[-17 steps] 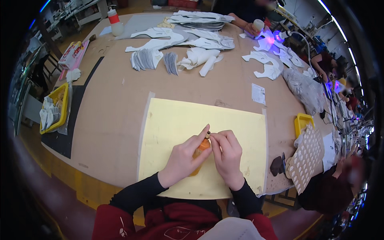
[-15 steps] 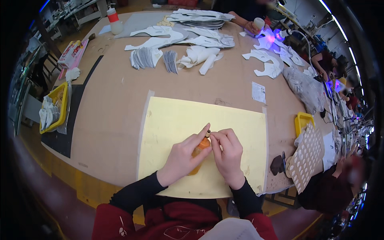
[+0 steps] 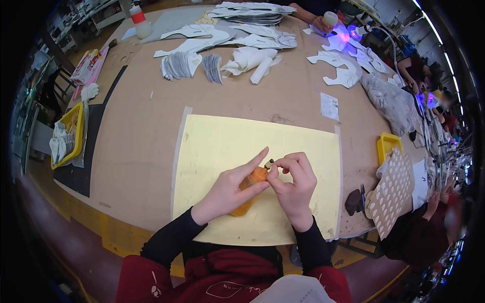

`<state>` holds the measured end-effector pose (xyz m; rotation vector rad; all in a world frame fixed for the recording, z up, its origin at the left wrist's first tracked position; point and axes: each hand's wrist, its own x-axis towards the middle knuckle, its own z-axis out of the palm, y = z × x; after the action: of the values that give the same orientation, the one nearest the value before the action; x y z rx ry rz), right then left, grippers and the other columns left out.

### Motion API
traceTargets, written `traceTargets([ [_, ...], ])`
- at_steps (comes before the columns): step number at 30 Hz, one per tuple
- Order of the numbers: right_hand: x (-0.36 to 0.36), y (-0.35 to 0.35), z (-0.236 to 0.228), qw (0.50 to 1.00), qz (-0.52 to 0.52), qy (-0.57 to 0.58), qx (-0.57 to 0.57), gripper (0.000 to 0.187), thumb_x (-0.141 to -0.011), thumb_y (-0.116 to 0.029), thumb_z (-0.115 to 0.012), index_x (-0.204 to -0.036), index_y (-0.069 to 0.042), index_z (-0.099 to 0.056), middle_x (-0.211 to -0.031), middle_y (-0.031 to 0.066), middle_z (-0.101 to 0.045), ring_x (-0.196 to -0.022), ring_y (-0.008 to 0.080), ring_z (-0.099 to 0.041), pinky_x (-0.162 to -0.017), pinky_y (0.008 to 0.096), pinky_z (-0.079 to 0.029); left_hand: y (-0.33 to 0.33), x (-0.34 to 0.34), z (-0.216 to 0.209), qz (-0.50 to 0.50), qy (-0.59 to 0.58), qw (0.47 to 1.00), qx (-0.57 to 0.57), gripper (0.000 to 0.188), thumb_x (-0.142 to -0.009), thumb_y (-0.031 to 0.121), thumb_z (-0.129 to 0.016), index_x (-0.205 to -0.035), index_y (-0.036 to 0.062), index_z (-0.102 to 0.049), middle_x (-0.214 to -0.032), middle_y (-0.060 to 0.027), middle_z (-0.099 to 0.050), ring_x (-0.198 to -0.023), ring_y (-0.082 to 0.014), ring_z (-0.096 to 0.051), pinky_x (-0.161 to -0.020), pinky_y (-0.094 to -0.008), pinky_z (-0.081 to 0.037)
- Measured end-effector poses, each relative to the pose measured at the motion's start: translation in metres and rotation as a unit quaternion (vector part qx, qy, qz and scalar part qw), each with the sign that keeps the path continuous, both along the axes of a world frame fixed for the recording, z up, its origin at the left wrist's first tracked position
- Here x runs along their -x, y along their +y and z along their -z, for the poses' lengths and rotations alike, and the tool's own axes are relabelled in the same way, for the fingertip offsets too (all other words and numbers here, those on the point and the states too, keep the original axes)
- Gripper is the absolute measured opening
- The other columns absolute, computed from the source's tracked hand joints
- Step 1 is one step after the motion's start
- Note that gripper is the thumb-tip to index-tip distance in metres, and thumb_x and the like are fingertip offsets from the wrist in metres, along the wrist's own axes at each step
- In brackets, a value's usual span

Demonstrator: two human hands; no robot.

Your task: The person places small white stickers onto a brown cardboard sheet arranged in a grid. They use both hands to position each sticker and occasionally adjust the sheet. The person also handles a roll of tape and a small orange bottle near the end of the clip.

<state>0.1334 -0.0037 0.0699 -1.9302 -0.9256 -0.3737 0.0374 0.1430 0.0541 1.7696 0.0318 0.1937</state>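
An amber squeeze bottle (image 3: pixel 242 208) with an orange cap and a small dark-tipped brass nozzle (image 3: pixel 269 164) leans over the pale yellow sheet (image 3: pixel 212 139). My left hand (image 3: pixel 230 189) is wrapped round the bottle's upper part, its index finger stretched out beside the nozzle. Close against the cap and nozzle, my right hand (image 3: pixel 294 184) has thumb and fingertips pinched together. Whatever lies between those fingertips is too small or hidden to name. Much of the bottle's body is covered by my left hand.
Stacks of white and grey cut pieces (image 3: pixel 182 65) lie at the far side. A yellow basket (image 3: pixel 78 144) stands left, another yellow tray (image 3: pixel 388 144) right, beside a dotted board (image 3: pixel 391 194). Far right, a co-worker's hand (image 3: pixel 322 23) is near a purple-lit lamp (image 3: pixel 356 33).
The bottle tilts further to the right, its nozzle now leaning toward my right hand. My right hand has shifted slightly right, and its fingers are more bent.
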Motion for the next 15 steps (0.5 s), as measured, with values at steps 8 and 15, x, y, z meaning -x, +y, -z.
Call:
traceTargets([
  [8,-0.002,0.0,-0.001,0.998,0.041,-0.007,-0.037,0.014,-0.073,0.007,-0.072,-0.084,0.0,-0.066,-0.084,0.007,-0.06,-0.068,0.0156,-0.059,-0.06,0.027,-0.049,0.0,0.0,0.008,-0.012,0.012,0.999,0.049,0.047,-0.094,0.031,-0.07,-0.133,0.0076,-0.059,-0.107,-0.0109,-0.071,-0.093,-0.0228,-0.069,-0.087,-0.0313,-0.052],
  [15,-0.018,-0.008,0.007,0.99,0.007,0.102,-0.098,0.013,-0.075,0.01,-0.07,-0.082,0.001,-0.064,-0.083,0.007,-0.06,-0.067,0.0161,-0.059,-0.061,0.0274,-0.049,0.002,-0.001,0.002,0.027,0.039,0.995,0.086,0.041,-0.097,0.022,-0.067,-0.131,0.0016,-0.058,-0.114,-0.0086,-0.068,-0.106,-0.0184,-0.064,-0.096,-0.0316,-0.048],
])
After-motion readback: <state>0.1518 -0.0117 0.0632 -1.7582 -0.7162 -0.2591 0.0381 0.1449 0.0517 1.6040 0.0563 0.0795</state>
